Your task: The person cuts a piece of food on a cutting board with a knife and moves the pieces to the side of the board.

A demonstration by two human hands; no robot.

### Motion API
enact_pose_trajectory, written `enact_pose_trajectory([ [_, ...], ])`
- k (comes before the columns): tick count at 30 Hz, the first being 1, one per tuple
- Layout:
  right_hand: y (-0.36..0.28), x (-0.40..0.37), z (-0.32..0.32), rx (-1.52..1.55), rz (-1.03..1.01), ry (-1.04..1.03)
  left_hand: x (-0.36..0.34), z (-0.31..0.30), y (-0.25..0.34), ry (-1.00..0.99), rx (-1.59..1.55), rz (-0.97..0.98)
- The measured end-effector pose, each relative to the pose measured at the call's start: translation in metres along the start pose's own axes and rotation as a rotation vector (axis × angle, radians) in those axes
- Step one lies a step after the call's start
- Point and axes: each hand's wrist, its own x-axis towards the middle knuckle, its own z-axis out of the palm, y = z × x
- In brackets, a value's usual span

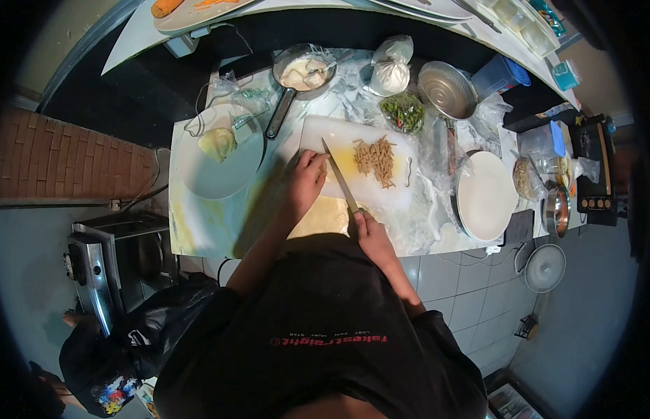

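A knife (341,179) is in my right hand (372,237), whose fingers are wrapped round its handle. Its blade slants up and left across the white cutting board (325,130). My left hand (309,179) rests at the board's left edge, fingers bent and pressed together beside the blade. Whatever lies under those fingertips is hidden. To the right of the blade, a pile of brown chopped strips (374,162) lies on the board.
A pale blue plate (206,178) holds a piece of cabbage (218,144) on the left. Behind the board stand a saucepan (304,73), a bag of white powder (391,73), a bag of green chillies (403,113) and a metal bowl (448,91). White plates (487,197) sit right; another person (101,356) is lower left.
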Motion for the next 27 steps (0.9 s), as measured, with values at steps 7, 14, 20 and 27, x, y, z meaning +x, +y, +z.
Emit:
enact_pose_trajectory([
  [7,-0.002,-0.001,-0.001,0.025,0.025,-0.016,0.001,0.013,-0.018,0.08,-0.041,-0.048],
  [14,0.002,-0.002,0.002,0.034,0.009,-0.008,-0.003,0.008,-0.018,0.072,-0.051,0.009],
  [20,0.002,-0.001,0.005,0.022,-0.011,0.023,0.002,0.0,-0.003,0.063,0.032,0.035],
  [27,0.009,-0.003,-0.001,0.003,0.042,0.138,-0.008,0.006,0.003,-0.01,0.045,0.116],
])
